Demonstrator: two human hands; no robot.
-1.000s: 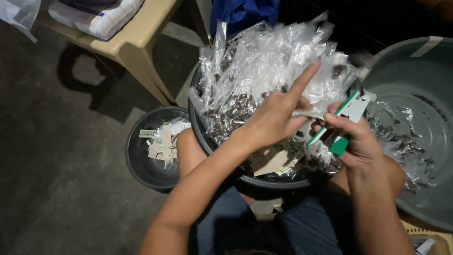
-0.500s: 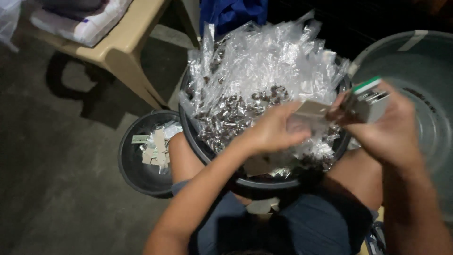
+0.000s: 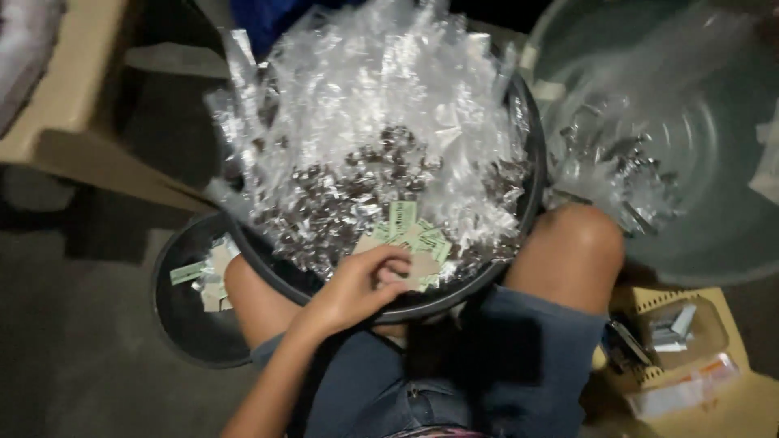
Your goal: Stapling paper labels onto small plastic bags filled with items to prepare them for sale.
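A black round basin [image 3: 526, 212] rests on my lap, heaped with clear plastic packets [image 3: 381, 105] that hold small dark pieces. A small pile of green and tan paper cards [image 3: 408, 235] lies at the basin's near edge. My left hand [image 3: 361, 285] reaches over the rim, its fingers curled and pinching a tan card at the bottom of that pile. My right hand is out of the picture.
A large grey tub [image 3: 714, 235] with a few clear packets stands to the right. A smaller black basin [image 3: 182, 332] with loose cards sits on the floor at left. A beige chair [image 3: 73, 138] is at upper left, and a yellow basket [image 3: 649, 304] with a clear box at lower right.
My right hand, which held a green and white item, has left the view. My left hand dropped from mid-basin to the cards at the near rim. The camera moved in closer.
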